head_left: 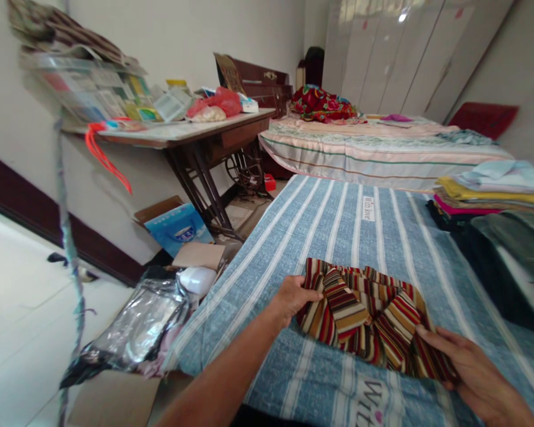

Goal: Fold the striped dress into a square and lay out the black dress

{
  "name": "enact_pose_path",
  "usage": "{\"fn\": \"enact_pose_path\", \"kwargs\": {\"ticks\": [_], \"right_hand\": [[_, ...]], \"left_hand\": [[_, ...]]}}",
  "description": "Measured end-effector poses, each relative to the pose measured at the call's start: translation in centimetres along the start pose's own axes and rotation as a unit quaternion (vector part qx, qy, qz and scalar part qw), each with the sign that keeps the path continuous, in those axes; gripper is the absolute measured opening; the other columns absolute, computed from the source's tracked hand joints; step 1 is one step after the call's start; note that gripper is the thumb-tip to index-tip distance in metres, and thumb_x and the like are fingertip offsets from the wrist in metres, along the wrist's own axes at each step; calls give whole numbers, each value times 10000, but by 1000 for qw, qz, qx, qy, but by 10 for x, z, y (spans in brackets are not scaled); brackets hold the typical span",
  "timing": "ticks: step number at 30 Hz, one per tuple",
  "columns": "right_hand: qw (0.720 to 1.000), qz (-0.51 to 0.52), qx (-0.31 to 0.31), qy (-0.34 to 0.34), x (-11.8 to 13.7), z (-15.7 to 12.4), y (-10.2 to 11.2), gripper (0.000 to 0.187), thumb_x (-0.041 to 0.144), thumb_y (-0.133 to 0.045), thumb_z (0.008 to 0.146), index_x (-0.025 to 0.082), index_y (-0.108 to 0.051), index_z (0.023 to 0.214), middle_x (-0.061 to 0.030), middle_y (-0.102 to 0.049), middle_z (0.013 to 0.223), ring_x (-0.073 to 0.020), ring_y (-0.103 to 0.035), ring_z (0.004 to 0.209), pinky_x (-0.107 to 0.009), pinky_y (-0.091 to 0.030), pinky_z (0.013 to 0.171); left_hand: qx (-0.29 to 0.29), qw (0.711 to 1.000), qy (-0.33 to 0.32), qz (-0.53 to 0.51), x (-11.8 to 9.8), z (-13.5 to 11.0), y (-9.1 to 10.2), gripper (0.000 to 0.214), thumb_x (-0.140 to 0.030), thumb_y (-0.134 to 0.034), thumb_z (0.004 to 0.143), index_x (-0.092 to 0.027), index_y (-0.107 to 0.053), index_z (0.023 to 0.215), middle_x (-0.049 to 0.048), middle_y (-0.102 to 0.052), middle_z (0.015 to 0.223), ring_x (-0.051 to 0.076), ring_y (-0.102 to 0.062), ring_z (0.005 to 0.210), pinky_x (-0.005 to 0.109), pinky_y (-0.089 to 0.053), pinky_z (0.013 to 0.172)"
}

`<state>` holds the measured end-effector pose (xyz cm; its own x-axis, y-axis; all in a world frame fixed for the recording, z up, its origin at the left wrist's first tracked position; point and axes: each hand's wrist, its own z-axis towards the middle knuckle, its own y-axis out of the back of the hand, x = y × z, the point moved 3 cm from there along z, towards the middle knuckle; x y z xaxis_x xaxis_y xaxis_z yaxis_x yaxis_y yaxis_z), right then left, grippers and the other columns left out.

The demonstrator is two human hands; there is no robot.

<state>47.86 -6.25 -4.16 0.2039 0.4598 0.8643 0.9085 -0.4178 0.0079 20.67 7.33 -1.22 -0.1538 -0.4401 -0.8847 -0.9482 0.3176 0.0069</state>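
One striped garment (360, 296), patterned in red, tan, black and cream, lies between the two hands on a blue bed cover (267, 255) with white stripes. Two sleeve-like panels rest on top of the garment, angled toward its middle.

Left hand (290, 301): positioned at the garment's left end. Grip is narrow; the thumb lies over the cloth and the fingers close at the edge, holding it.

Right hand (474, 365): positioned at the lower right end. One digit extends over the cloth, pointing toward the nearer panel; the remaining fingers lie at and partly under the edge. The hand holds this end; the exact contact beneath is hidden.

To the right of the garment, apart from it, a stack of folded clothes (485, 196) rests on the same cover, with dark and grey garments (516, 255) on its near side. Beyond the far edge of the cover stands a second bed (360, 154), bearing a red floral bundle (323, 104).

At the left, a table (178, 133) with an iron treadle base carries a clear plastic bin (93, 89) and a red plastic bag (225, 102). A blue bag (180, 230) stands below the table.
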Motion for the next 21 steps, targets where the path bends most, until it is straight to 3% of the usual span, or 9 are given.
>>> {"fn": "enact_pose_path", "kwargs": {"ticks": [3,5,9,15,21], "right_hand": [[999,30,28,-30,-1,1,-3,376,410,-769,589,181,-682,875,-37,-697,675,-190,-608,489,-267,-466,432],[1000,27,6,-13,1,0,-3,412,412,-772,582,191,-676,916,-38,-722,778,-233,-668,646,-306,-534,594],[999,6,-38,3,5,-3,-4,449,413,-774,577,194,-665,954,-30,-729,808,-250,-684,728,-310,-550,656],[992,111,10,-52,3,-4,-9,463,360,-788,570,195,-644,978,-61,-728,856,-284,-687,758,-368,-563,649],[984,160,29,-68,3,-1,-13,455,327,-792,587,197,-634,993,-61,-725,852,-281,-684,798,-363,-560,668]], "left_hand": [[-34,997,-38,51,-2,0,-2,242,-168,-656,528,-134,-670,766,-4,-666,660,169,-616,647,243,-473,571],[-46,994,-55,78,-4,-1,-3,222,-168,-660,528,-140,-669,748,-17,-653,647,173,-615,662,230,-464,562],[-40,996,-66,39,-8,-6,-8,241,-171,-677,519,-143,-660,758,-18,-653,659,174,-618,659,238,-478,581],[19,989,31,-141,-2,-8,-11,378,-183,-686,516,-131,-628,886,53,-695,720,207,-646,644,348,-531,624],[44,989,59,-126,1,-2,-6,414,-213,-728,496,-121,-638,890,63,-700,731,234,-666,697,391,-540,692]]}}
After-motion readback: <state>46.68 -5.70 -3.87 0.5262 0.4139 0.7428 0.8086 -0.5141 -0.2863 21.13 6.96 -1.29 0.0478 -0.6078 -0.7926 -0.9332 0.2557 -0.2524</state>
